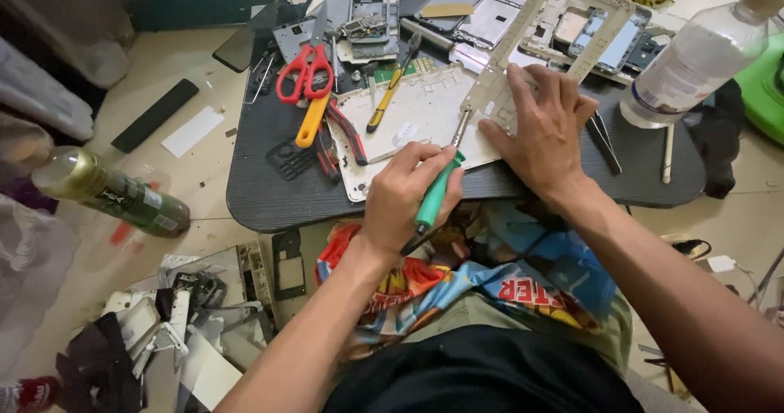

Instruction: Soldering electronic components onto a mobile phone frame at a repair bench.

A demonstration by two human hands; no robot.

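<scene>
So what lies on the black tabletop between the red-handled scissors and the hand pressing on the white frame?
In the head view, between the red-handled scissors and the right hand lie a yellow-handled tool and the flat white panel, which reaches under that hand.

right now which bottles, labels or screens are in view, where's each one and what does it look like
clear plastic bottle: far right edge of the dark table, tilted, white label with a dark band.
green bottle: lying on the floor at left, gold cap end, dark label.
phone screen panels: back of the table, flat rectangles, pale grey and dark.
black slab: on the floor left of the table, long and narrow.
white label strip: beside the slab, blank rectangle.
</scene>
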